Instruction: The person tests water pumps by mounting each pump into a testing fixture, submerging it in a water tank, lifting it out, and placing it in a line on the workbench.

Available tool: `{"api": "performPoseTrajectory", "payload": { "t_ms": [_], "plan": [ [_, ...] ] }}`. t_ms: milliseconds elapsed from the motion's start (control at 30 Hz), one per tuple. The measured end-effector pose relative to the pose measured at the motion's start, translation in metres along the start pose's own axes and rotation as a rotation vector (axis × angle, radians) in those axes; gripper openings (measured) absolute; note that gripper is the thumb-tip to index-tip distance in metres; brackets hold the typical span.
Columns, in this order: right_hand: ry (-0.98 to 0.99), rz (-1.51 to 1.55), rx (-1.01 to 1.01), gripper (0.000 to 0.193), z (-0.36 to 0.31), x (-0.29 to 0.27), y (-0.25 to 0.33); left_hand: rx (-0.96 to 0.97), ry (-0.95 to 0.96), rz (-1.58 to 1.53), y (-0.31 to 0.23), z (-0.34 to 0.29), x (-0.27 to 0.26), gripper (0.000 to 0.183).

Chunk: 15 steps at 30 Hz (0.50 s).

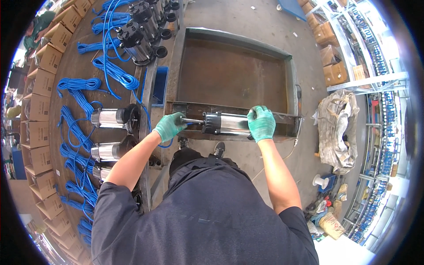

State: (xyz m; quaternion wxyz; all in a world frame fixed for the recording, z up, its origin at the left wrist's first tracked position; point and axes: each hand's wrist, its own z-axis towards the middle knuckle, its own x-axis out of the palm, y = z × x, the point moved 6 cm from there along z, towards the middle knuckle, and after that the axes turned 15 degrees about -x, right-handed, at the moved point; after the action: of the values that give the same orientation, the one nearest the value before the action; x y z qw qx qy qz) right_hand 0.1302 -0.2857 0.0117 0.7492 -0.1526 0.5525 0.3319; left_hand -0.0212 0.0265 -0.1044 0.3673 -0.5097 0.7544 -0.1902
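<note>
green gloves cover both hands of a person working at a rectangular metal tank. a silver cylinder with a black left end lies on its side on the dark ledge along the tank's near edge, between the hands. the right hand clasps its right end, fingers over the far side. the left hand is curled tight around a slim metal rod (its left end is hidden in the fist) that points toward the black end. to the left, a bench bears similar cylinders and coils of blue cable
</note>
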Motion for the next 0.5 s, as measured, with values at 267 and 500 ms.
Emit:
{"api": "performPoseTrajectory", "payload": {
  "t_ms": [267, 500],
  "plan": [
    [-0.009, 0.007, 0.011, 0.011, -0.001, -0.001, -0.001, -0.008, 0.136, -0.745, -0.008, -0.010, 0.006, 0.058],
    [0.002, 0.004, 0.020, 0.011, 0.000, 0.001, -0.001, 0.005, 0.036, 0.014, 0.001, 0.007, -0.002, 0.062]
  ]
}}
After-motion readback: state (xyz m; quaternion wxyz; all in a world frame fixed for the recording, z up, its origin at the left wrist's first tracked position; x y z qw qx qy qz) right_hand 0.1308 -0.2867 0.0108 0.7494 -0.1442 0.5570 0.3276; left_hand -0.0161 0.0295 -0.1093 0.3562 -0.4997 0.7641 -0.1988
